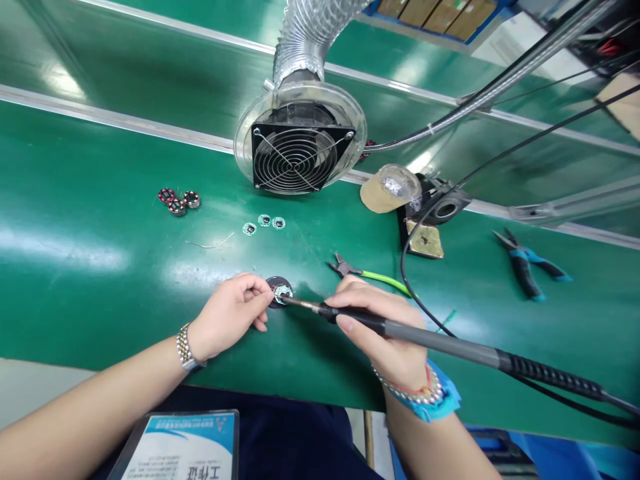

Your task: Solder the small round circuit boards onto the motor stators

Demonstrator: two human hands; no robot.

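Note:
My right hand (383, 320) is wrapped round a soldering iron (440, 339), whose tip reaches a small round circuit board (283, 292). That board lies in or on a dark round base (276, 283) on the green bench. At the base's left edge, my left hand (235, 307) has thumb and forefinger pinched together; whatever is between them is too small to make out. Green-handled cutters (373, 273) lie just beyond my right hand. Farther back are several loose parts: three round circuit boards (265, 221) and three copper-wound coils (177, 203).
A fume extractor fan (295, 160) with a silver duct hangs over the back. To its right stand a soldering iron holder (443, 207) with a sponge (425, 239) and blue-handled pliers (525, 267). The iron's black cable (404, 260) loops across the bench. A thin wire (213, 245) lies left.

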